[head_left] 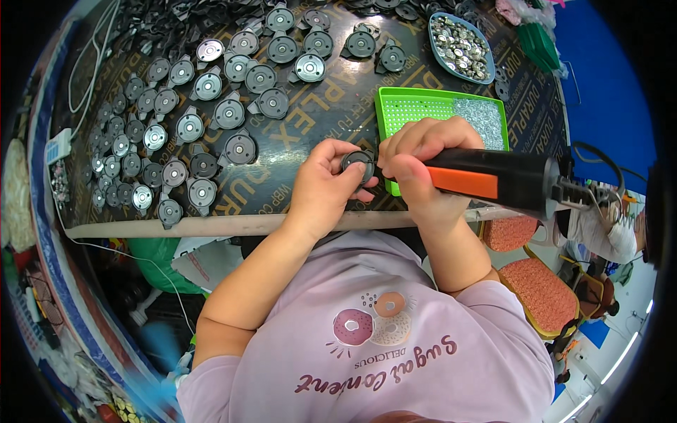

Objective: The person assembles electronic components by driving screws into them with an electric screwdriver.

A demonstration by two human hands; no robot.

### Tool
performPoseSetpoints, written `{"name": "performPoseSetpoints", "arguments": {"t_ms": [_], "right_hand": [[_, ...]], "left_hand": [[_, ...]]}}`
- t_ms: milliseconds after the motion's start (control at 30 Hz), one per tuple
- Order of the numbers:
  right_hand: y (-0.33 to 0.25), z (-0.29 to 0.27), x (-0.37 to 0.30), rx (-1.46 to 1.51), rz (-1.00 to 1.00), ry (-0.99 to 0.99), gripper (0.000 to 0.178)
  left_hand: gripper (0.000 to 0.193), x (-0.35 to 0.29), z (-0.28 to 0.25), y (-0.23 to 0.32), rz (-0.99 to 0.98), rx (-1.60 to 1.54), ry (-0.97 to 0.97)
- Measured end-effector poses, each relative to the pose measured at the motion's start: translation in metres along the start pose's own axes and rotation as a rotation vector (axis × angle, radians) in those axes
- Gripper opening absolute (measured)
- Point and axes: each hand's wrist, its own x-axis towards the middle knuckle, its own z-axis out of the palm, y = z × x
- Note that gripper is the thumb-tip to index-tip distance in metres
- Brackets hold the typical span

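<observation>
My left hand [319,185] grips a small round dark part [355,166] between thumb and fingers, just above the table near its front edge. An electric screwdriver [493,180], black with an orange panel, lies nearly level in my closed right hand [431,158]. Its tip end points left at the round part; my fingers hide whether it touches. Beyond the right hand is a green perforated tray [384,109] with a heap of small silvery pieces [481,116], likely screws. Many similar round parts with metallic centres [240,148] are spread over the left half of the table.
A light-blue bowl [434,53] full of shiny metal discs stands at the back right. Dark pieces [176,25] are piled along the far edge. A cable [95,63] runs down the left side. The pale table edge [247,225] crosses before me; orange-seated chairs [539,292] stand to the right.
</observation>
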Motion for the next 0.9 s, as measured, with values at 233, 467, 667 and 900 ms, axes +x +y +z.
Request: {"name": "performPoseSetpoints", "arguments": {"t_ms": [233, 467, 667, 900], "right_hand": [[-0.022, -0.01, 0.009, 0.147, -0.082, -0.034, 0.04], [0.005, -0.044, 0.002, -0.021, -0.036, 0.173, 0.033], [0.014, -0.037, 0.004, -0.077, -0.056, 0.159, 0.032], [0.015, -0.04, 0.003, -0.108, -0.058, 0.157, 0.033]], "left_hand": [[0.024, -0.009, -0.004, 0.003, 0.0, 0.084, 0.016], [0.02, -0.093, -0.09, 0.064, -0.029, 1.244, -0.707], [0.023, -0.137, -0.175, -0.008, -0.382, 2.073, -0.507], [0.012, -0.075, -0.081, 0.065, -0.019, 1.296, -0.687]]}}
